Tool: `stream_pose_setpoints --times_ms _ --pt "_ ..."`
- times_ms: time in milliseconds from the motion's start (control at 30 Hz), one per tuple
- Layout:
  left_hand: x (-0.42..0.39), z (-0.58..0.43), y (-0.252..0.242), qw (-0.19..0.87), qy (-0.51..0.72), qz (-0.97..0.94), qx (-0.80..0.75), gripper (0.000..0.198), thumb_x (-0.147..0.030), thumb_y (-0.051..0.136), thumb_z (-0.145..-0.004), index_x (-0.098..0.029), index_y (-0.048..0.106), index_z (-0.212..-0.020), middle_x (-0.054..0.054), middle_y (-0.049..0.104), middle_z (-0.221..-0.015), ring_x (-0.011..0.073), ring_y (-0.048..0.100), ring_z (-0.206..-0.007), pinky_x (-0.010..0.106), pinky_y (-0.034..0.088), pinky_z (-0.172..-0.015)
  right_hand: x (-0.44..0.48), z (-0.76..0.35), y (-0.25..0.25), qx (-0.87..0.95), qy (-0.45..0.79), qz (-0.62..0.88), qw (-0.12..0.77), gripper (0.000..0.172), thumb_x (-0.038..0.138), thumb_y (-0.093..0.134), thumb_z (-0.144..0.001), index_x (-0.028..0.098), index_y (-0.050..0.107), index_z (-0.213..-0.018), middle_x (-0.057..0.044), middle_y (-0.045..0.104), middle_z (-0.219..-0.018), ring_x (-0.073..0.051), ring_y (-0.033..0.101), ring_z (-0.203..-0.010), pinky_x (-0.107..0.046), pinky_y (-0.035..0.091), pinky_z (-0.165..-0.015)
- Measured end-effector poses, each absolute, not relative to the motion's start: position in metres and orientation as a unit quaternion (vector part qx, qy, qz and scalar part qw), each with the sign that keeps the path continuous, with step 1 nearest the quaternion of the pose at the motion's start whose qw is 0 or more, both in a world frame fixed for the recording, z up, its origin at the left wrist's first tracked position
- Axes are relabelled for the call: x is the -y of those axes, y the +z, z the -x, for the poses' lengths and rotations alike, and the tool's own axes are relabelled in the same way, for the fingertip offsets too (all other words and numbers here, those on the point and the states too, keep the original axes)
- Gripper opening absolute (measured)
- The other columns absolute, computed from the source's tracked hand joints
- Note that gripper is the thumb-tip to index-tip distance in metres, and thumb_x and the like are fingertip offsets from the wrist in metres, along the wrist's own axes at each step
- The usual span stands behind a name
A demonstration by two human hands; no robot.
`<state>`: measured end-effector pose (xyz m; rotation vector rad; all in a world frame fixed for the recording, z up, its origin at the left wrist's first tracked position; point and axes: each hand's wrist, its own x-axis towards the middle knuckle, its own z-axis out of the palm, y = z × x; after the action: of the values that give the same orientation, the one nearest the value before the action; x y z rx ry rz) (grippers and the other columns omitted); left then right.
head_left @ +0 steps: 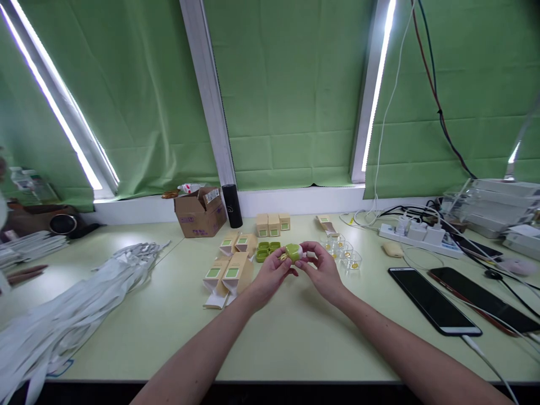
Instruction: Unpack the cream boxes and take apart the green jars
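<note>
Both my hands meet above the middle of the pale green table (295,332). My left hand (270,275) and my right hand (323,269) pinch the same small green case (292,252) between their fingertips, holding it just above the tabletop. Behind it lie several green cases (267,251) in a cluster. To the left of my left hand stand open tan cartons (228,275), some tipped over. Three closed tan boxes (273,224) stand in a row further back. Several clear little cups (346,254) with yellow contents sit right of my right hand.
A heap of white strips (71,304) covers the left side. A brown cardboard box (199,214) and a black cylinder (232,205) stand by the window sill. Two phones (434,301) lie at the right, charging from a power strip (417,233) with tangled cables. Stacked trays (502,208) sit far right.
</note>
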<state>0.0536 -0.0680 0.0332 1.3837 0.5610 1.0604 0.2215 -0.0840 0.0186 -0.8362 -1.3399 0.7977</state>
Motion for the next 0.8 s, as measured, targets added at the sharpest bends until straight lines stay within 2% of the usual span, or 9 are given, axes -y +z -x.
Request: stream_pose_setpoints --times_ms 233,333,467,567,700,800 --pt "0.067 -0.049 0.033 0.562 0.472 -0.614 -0.29 0.066 -0.054 0.081 -0.082 -0.021 0.055 -0.134 0.012 0.074 -0.119 0.0234 0.07 -0.103 0.035 0.052 -0.089 0.082 -0.224 0.019 0.583 0.317 0.383 0.643 0.035 0.036 0.083 -0.078 0.025 0.064 -0.104 -0.004 0.069 -0.104 -0.022 0.067 -0.094 -0.041 0.059 -0.088" --pt "0.066 -0.045 0.033 0.493 0.491 -0.643 -0.32 0.057 -0.05 0.077 -0.086 -0.023 0.056 -0.131 0.011 0.073 -0.119 0.0252 0.068 -0.112 0.038 0.051 -0.096 0.084 -0.226 0.019 0.603 0.253 0.4 0.642 0.033 0.031 0.081 -0.08 0.025 0.063 -0.106 -0.005 0.069 -0.104 -0.023 0.066 -0.095 -0.042 0.058 -0.088" --pt "0.066 -0.042 0.036 0.366 0.528 -0.683 -0.347 0.045 -0.047 0.069 -0.092 -0.024 0.06 -0.13 0.012 0.069 -0.129 0.0257 0.062 -0.122 0.039 0.05 -0.099 0.085 -0.227 0.015 0.687 0.129 0.397 0.595 0.033 0.024 0.073 -0.086 0.027 0.064 -0.117 -0.009 0.066 -0.115 -0.027 0.066 -0.102 -0.045 0.059 -0.087" --pt "0.067 -0.043 0.037 0.346 0.509 -0.704 -0.355 0.042 -0.047 0.069 -0.093 -0.024 0.065 -0.128 0.012 0.07 -0.128 0.024 0.065 -0.109 0.036 0.054 -0.088 0.084 -0.228 0.008 0.729 0.06 0.388 0.561 0.034 0.021 0.066 -0.09 0.028 0.064 -0.123 -0.011 0.063 -0.122 -0.03 0.066 -0.111 -0.046 0.061 -0.088" --pt "0.068 -0.046 0.034 0.378 0.485 -0.705 -0.353 0.043 -0.048 0.07 -0.091 -0.021 0.07 -0.123 0.014 0.07 -0.125 0.0235 0.066 -0.097 0.027 0.055 -0.063 0.08 -0.23 0.003 0.754 0.007 0.383 0.533 0.036 0.019 0.061 -0.094 0.029 0.062 -0.129 -0.012 0.062 -0.124 -0.031 0.066 -0.113 -0.047 0.062 -0.089" --pt "0.067 -0.049 0.031 0.399 0.484 -0.697 -0.348 0.044 -0.047 0.071 -0.09 -0.019 0.069 -0.124 0.015 0.069 -0.123 0.0225 0.066 -0.092 0.027 0.056 -0.056 0.08 -0.231 0.004 0.767 -0.001 0.379 0.518 0.034 0.018 0.058 -0.096 0.029 0.062 -0.128 -0.012 0.061 -0.123 -0.03 0.066 -0.112 -0.047 0.062 -0.088"
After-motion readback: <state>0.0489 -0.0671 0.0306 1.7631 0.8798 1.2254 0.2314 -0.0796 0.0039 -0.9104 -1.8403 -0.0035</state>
